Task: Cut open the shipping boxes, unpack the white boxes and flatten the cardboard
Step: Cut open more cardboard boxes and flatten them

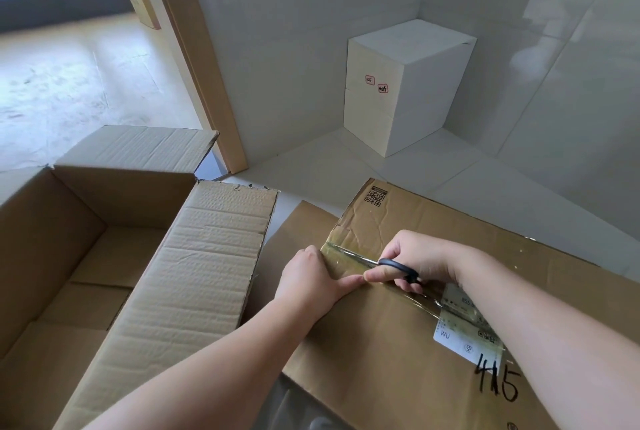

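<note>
Far left of the sealed shipping box (pixel 398 343): an opened carton (pixel 104 256), flaps up, nothing visible inside, one long flap leaning toward the sealed box. Could slump over and crowd the working side if nudged by the forearm.

At the sealed box's left edge: left hand (pixel 311 277), pressing down on the lid, fingers mostly straight, index finger stretched along the tape seam (pixel 349 258) with its tip just beside the right thumb. Biggest risk here: lying directly in the line of the cut, so a sudden give in the tape could send the blade into that finger.

Just right of it, on top of the sealed box: right hand (pixel 415 259), fingers curled tight round the black handles of the scissors (pixel 398 268), blade laid along the glossy tape and pointing toward the box's far left corner. Whether the blades are parted or together, impossible to tell. Too steep an angle or too much depth might score whatever sits under the lid, presumably white boxes, unseen from here. Tape bunching on the blade could stall the stroke and invite a jerk.

Near the right end of the seam: a shipping label (pixel 464 332) under the tape, thicker going, likelier to snag.

Beyond the sealed box, in the wall corner: stacked white boxes (pixel 398 90), already unpacked, well apart from the cutting.
</note>
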The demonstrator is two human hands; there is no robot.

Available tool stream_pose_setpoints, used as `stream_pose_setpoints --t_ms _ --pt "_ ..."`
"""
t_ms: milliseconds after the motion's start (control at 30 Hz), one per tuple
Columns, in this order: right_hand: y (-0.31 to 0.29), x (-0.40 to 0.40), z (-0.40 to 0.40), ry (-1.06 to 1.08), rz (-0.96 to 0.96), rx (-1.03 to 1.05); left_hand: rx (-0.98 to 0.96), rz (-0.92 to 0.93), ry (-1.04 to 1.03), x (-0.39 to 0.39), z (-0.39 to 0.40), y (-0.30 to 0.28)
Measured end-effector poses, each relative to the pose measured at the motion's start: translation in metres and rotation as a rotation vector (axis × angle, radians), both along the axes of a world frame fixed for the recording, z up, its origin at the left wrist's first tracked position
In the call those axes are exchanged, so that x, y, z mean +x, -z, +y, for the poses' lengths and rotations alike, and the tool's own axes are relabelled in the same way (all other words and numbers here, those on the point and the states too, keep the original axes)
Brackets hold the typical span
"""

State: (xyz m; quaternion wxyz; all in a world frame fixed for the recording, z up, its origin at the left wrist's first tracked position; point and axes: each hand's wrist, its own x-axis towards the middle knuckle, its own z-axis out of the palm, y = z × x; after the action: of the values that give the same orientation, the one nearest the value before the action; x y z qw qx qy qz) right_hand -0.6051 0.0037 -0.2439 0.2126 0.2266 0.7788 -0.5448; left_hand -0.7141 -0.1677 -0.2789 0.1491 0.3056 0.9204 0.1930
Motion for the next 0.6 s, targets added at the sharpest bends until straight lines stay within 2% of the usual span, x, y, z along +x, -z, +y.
stream_pose_setpoints --t_ms 167,300,433,600 --pt "0.005 -0.002 -0.001 -0.022 0.045 0.127 0.051 -0.063 -0.046 0.004 0.001 -0.003" --pt "0.005 0.001 -0.001 -0.025 0.052 0.119 -0.064 0.081 -0.052 0.007 0.004 -0.009" --pt "-0.001 -0.001 -0.001 -0.042 -0.021 0.039 -0.144 -0.031 -0.059 0.000 0.005 -0.017" --pt "-0.004 -0.002 0.001 -0.094 0.008 0.156 -0.113 -0.068 -0.069 -0.002 0.004 -0.015"
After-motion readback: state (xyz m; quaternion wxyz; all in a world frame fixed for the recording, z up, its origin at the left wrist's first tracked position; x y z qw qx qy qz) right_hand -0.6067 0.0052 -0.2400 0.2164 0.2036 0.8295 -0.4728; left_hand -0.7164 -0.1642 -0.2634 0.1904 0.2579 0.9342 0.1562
